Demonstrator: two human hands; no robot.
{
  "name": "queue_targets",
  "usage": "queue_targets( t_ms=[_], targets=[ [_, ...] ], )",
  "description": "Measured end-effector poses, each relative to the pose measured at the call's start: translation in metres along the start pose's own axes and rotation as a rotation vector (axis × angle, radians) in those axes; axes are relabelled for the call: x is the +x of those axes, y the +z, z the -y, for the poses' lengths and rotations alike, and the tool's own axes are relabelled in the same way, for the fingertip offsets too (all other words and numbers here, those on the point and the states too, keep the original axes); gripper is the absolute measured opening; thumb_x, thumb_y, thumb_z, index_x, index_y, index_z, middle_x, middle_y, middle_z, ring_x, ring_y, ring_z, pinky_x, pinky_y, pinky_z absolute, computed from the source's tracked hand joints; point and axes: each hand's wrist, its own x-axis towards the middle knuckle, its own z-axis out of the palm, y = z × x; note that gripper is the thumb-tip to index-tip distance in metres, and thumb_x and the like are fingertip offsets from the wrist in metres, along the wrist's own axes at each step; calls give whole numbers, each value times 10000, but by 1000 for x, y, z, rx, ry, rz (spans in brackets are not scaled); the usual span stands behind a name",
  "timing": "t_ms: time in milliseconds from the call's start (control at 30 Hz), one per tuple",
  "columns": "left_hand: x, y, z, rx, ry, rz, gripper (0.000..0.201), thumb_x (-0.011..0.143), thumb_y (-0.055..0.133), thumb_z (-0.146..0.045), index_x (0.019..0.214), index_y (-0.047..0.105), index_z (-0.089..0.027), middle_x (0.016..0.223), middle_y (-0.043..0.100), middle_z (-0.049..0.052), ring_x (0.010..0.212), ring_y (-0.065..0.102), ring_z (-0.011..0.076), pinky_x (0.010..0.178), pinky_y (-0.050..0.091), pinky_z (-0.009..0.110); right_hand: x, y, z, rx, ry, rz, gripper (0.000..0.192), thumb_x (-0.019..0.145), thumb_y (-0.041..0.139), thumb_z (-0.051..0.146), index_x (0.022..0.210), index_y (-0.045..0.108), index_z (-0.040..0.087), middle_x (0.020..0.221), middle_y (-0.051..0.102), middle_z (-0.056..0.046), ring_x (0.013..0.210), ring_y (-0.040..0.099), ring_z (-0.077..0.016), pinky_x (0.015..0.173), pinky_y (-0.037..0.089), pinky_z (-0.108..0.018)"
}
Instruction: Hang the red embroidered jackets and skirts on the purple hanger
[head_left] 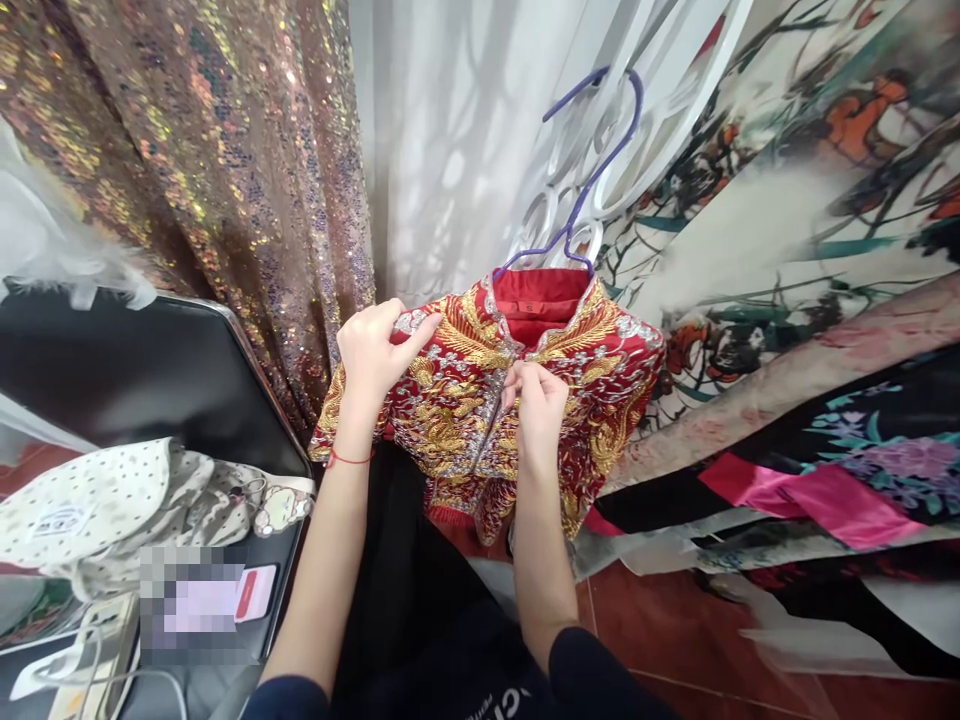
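A red jacket [450, 410] with gold and silver embroidery and a stand-up collar hangs in front of me on a purple hanger [581, 205]. My left hand [379, 350] lies over the shoulder at the left, its thumb stretched out from the fingers, which curl behind the cloth in part. At the front opening just below the collar is my right hand [536, 395], its fingers pinched at the edge. What exactly lies between those fingertips is too small to make out. The front edges meet near the collar and run down the middle.
A sequined curtain [225, 180] hangs at the left. Beside me a black chair [105, 380] bears a dotted cloth bag [97, 495], a phone [255, 593] and a white cable [161, 675]. A white openwork frame [675, 120] holds the hanger. Patterned garments [847, 450] hang at the right.
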Motion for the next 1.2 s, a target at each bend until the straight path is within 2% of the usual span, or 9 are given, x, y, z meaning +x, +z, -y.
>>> queue_targets(
  t_ms=[133, 433, 733, 833, 900, 967, 1033, 1100, 1200],
  targets=[
    [0, 0, 0, -1, -3, -3, 585, 904, 521, -660, 614, 263, -223, 552, 326, -29, 555, 331, 137, 580, 217, 305, -8, -7, -14, -26, 56, 22, 277, 774, 566, 332, 529, 561, 202, 399, 458, 69, 378, 397, -70, 449, 309, -217],
    [-2, 1, -1, 16, -2, -4, 546, 912, 520, -657, 632, 352, -219, 580, 402, -19, 587, 389, 144, 604, 260, 301, -27, -23, -81, -97, 260, 32, 286, 702, 552, 425, 509, 544, 214, 371, 454, 53, 360, 372, -80, 422, 301, -231],
    [-3, 3, -1, 62, 6, -8, 506, 930, 518, -639, 656, 434, -222, 625, 502, 6, 638, 473, 170, 647, 339, 318, -30, -35, -110, -106, 337, 101, 285, 752, 536, 423, 559, 548, 214, 426, 469, 54, 416, 414, -91, 469, 348, -238],
    [-3, 3, 3, 51, 21, 19, 451, 950, 495, -624, 763, 551, -217, 749, 615, 40, 758, 569, 205, 745, 429, 346, -33, -44, -128, -147, 396, 128, 317, 811, 544, 412, 569, 548, 208, 439, 473, 53, 425, 423, -94, 478, 365, -243],
    [-4, 0, 7, 18, 36, 56, 420, 966, 478, -605, 948, 622, -210, 930, 682, 73, 913, 618, 236, 867, 473, 383, -38, -51, -145, -189, 458, 148, 349, 870, 554, 396, 585, 560, 193, 462, 483, 48, 440, 440, -95, 489, 388, -243],
    [-7, -5, 11, -27, 53, 105, 439, 974, 483, -574, 1181, 611, -208, 1167, 683, 107, 1112, 613, 264, 1009, 467, 428, -48, -58, -166, -236, 538, 163, 332, 930, 577, 387, 692, 622, 160, 579, 571, 27, 519, 521, -102, 547, 460, -245],
    [-12, -9, 14, -57, 58, 138, 514, 976, 494, -544, 1366, 530, -211, 1374, 612, 130, 1294, 547, 281, 1133, 412, 464, -61, -63, -189, -277, 624, 172, 274, 963, 608, 400, 949, 678, 135, 863, 684, -23, 732, 644, -134, 689, 558, -292],
    [-18, -10, 16, -67, 49, 145, 599, 973, 500, -530, 1475, 444, -207, 1513, 510, 145, 1425, 451, 288, 1216, 338, 482, -77, -65, -210, -312, 694, 174, 345, 964, 630, 412, 1197, 635, 157, 1165, 671, -70, 983, 673, -190, 845, 592, -384],
    [-25, -5, 16, -73, 19, 150, 701, 966, 501, -536, 1557, 342, -192, 1632, 357, 156, 1529, 318, 292, 1272, 256, 489, -99, -66, -236, -358, 747, 169, 398, 963, 633, 407, 1283, 604, 172, 1292, 628, -87, 1109, 648, -236, 930, 577, -443]
  ],
)
